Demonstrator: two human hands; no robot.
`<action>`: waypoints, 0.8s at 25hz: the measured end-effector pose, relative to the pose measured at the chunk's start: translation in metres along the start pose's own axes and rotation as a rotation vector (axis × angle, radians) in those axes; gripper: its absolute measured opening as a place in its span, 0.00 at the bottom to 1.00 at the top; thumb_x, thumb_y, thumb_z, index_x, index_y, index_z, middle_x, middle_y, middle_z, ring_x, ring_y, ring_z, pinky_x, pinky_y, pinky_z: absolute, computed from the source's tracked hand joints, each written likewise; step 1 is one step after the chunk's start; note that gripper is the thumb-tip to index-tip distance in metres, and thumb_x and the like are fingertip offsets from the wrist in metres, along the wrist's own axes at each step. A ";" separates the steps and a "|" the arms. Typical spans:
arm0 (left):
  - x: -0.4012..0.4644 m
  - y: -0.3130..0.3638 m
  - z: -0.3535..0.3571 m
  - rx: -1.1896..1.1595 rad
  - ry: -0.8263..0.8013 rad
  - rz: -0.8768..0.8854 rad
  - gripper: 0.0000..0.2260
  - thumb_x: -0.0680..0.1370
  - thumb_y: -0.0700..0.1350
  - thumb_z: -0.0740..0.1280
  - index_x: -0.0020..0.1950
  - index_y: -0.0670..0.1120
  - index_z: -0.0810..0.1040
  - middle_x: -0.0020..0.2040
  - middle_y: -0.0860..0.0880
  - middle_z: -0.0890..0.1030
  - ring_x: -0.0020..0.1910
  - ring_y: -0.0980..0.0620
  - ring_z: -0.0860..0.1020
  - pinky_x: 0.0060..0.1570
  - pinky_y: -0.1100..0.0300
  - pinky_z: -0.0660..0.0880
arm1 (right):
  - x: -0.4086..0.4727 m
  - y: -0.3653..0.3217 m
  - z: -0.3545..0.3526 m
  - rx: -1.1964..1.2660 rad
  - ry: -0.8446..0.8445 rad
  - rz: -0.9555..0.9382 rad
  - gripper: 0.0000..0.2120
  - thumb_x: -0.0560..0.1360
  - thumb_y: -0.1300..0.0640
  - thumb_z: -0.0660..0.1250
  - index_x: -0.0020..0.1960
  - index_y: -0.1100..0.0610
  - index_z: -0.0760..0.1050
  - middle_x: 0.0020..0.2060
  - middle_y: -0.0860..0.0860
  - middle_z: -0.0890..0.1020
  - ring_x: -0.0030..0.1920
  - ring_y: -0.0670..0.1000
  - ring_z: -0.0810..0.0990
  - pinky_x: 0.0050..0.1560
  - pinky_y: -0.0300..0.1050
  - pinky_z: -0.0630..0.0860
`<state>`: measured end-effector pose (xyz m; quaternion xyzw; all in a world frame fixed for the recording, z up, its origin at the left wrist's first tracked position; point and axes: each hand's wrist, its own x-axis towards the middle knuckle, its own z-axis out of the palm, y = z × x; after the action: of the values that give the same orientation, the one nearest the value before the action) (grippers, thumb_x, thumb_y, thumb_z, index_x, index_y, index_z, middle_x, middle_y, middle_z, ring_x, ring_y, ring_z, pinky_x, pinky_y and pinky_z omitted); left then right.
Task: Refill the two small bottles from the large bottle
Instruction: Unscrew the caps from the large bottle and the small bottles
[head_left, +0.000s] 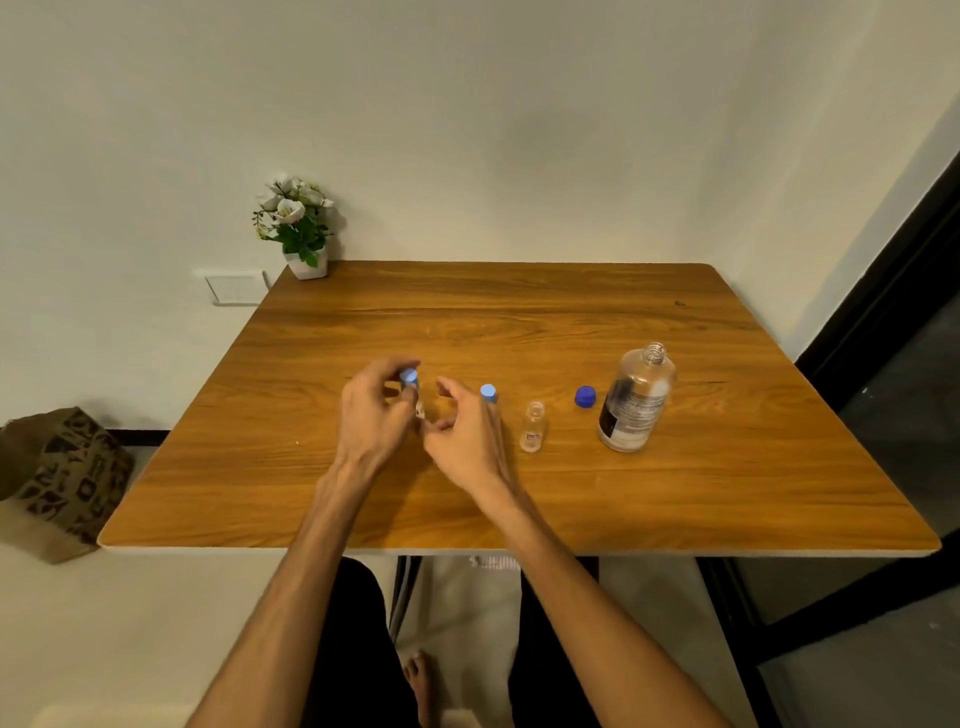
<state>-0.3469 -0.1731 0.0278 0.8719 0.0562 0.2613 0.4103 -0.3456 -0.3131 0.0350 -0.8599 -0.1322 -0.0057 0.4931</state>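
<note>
Watch Out for Spills

We see the left hand (371, 415) wrapped around a small bottle (413, 400) with a light blue cap (409, 375). The right hand (464, 436) is open beside it, holding nothing. The second small bottle (533, 427) stands with no cap, and its light blue top (488, 391) sits near. The large bottle (636, 400) is open too, its dark blue cap (585, 397) beside it. A bump from our arm could tip the open bottles. The table (519, 499) has lots of room, and everything sits far from the edges
</note>
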 end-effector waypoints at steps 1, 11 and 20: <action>0.001 -0.003 -0.002 -0.010 -0.054 0.019 0.16 0.75 0.37 0.71 0.63 0.46 0.84 0.58 0.47 0.85 0.54 0.48 0.84 0.54 0.43 0.83 | 0.006 -0.003 0.010 -0.026 -0.039 0.014 0.22 0.76 0.61 0.72 0.69 0.52 0.80 0.49 0.53 0.89 0.46 0.51 0.87 0.41 0.41 0.76; -0.027 0.009 0.026 -0.140 -0.009 -0.068 0.09 0.79 0.51 0.74 0.52 0.46 0.82 0.49 0.51 0.83 0.49 0.53 0.82 0.51 0.52 0.80 | -0.023 0.022 0.014 -0.044 0.092 0.006 0.07 0.74 0.60 0.72 0.51 0.53 0.86 0.35 0.52 0.87 0.28 0.46 0.78 0.28 0.31 0.67; -0.045 0.019 0.018 -0.316 0.078 -0.110 0.06 0.78 0.43 0.75 0.54 0.47 0.85 0.47 0.54 0.87 0.50 0.61 0.85 0.53 0.61 0.82 | -0.018 0.035 0.018 -0.018 0.194 0.032 0.06 0.74 0.50 0.75 0.49 0.50 0.84 0.34 0.47 0.87 0.32 0.45 0.83 0.33 0.43 0.76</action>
<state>-0.3788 -0.2119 0.0145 0.7814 0.0777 0.2778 0.5534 -0.3573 -0.3188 -0.0063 -0.8616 -0.0701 -0.0822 0.4960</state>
